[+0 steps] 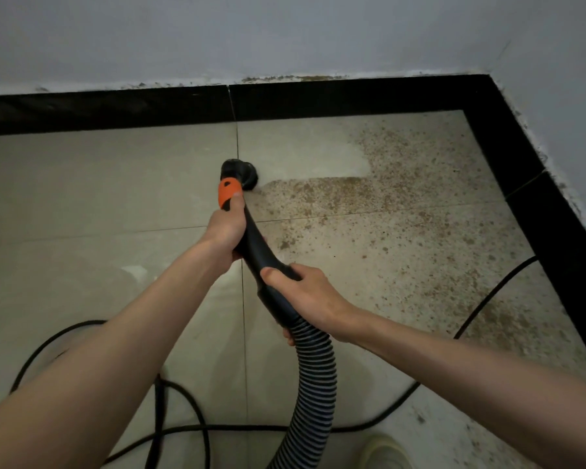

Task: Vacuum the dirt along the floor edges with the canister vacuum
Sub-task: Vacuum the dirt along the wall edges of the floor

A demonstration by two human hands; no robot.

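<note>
A black vacuum handle [256, 247] with an orange collar [229, 192] ends in a round black brush nozzle [242, 172] pressed on the beige tile floor. My left hand [225, 230] grips the handle just below the orange collar. My right hand [301, 292] grips the lower handle where the ribbed grey hose [313, 384] joins. Brown gritty dirt [403, 225] covers the tiles right of the nozzle, up to the black skirting; a cleaned strip lies above it. The canister is out of view.
Black skirting [508, 154] runs along the back wall and down the right wall, meeting in a corner at the upper right. A black power cord [481, 306] loops across the floor at right and bottom left. A light shoe [384, 451] shows at the bottom edge.
</note>
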